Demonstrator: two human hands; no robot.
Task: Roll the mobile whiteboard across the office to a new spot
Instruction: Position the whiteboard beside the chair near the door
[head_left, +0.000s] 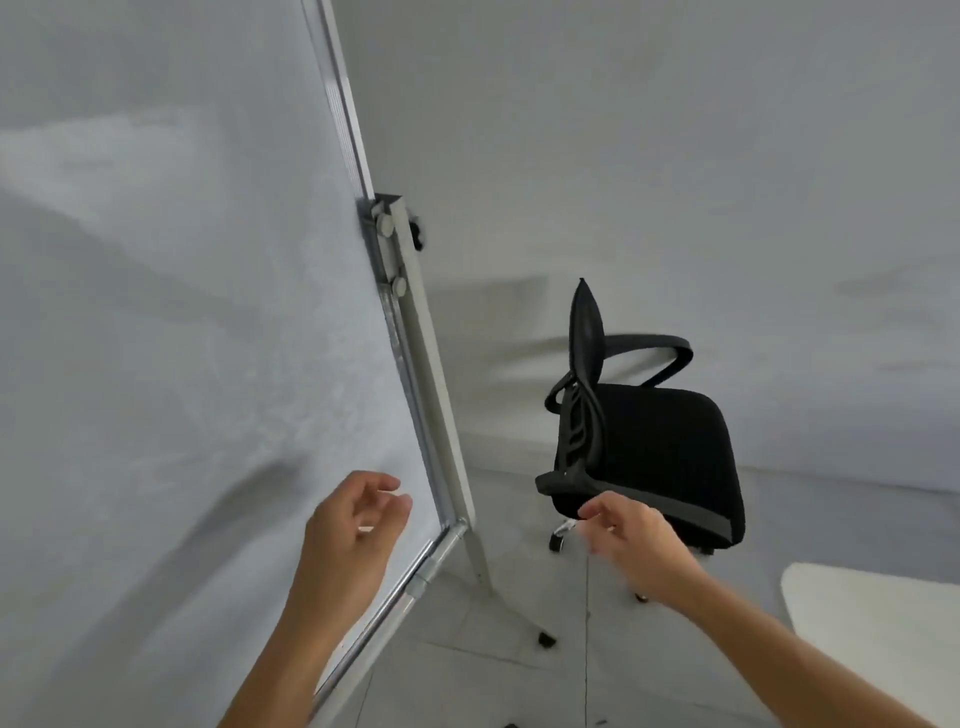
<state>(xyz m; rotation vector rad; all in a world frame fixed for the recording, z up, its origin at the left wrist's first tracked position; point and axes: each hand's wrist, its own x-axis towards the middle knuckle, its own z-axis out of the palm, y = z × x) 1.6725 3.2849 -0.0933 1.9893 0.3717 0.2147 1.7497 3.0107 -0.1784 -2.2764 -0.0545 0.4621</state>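
Observation:
The mobile whiteboard (182, 312) fills the left half of the view, its white face edged by a metal frame. A grey upright stand post (431, 374) runs down its right side to a castor foot (545, 639) on the floor. My left hand (358, 525) hovers in front of the board's lower right corner, fingers curled and apart, holding nothing and just short of the frame. My right hand (628, 535) is raised to the right of the post, fingers loosely spread, touching nothing.
A black office chair (649, 447) on castors stands close to the right of the whiteboard's post. White walls lie behind it. A white tabletop corner (872, 613) shows at the lower right. The floor is pale tile.

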